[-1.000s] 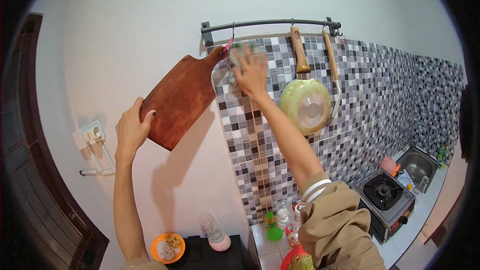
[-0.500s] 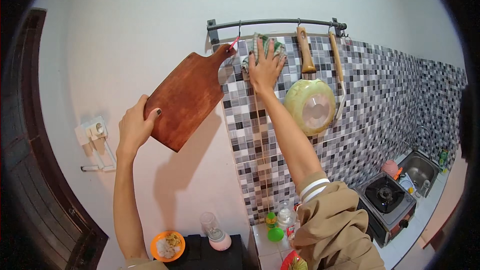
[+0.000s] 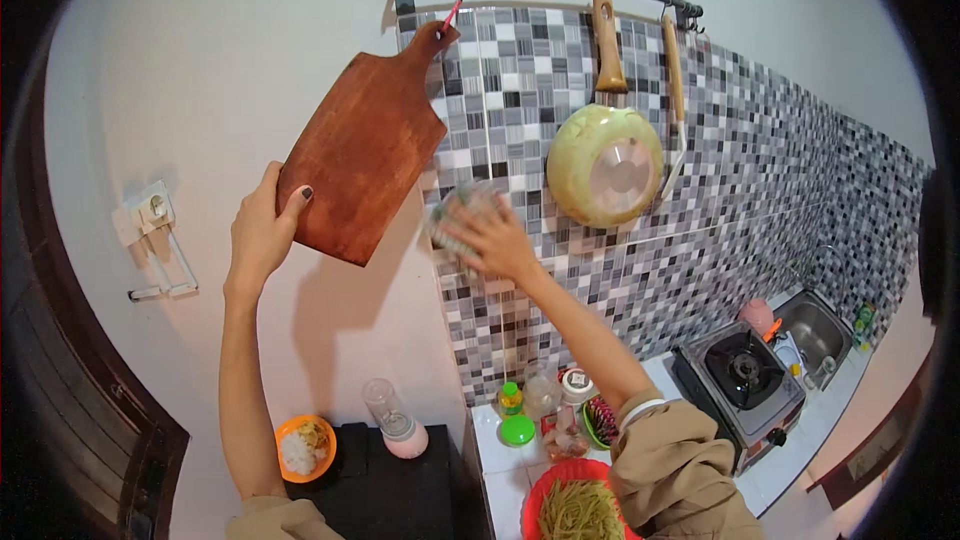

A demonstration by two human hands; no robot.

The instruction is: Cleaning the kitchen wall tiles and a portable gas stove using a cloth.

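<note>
Left hand grasps brown wooden paddle-shaped board: hold aside. Right hand spread on grey-green cloth, grey mosaic-tiled wall's left edge: press evenly.

The cutting board is of reddish-brown wood, with a flat, wide body and a narrow handle. It is tilted: the handle points to one o'clock, the wide end to seven o'clock. A pink loop passes at the handle's hole. Between four and five o'clock from the board's middle, a whitish and greenish cloth, blurred and partly covered, lies at the tiled wall.
</note>
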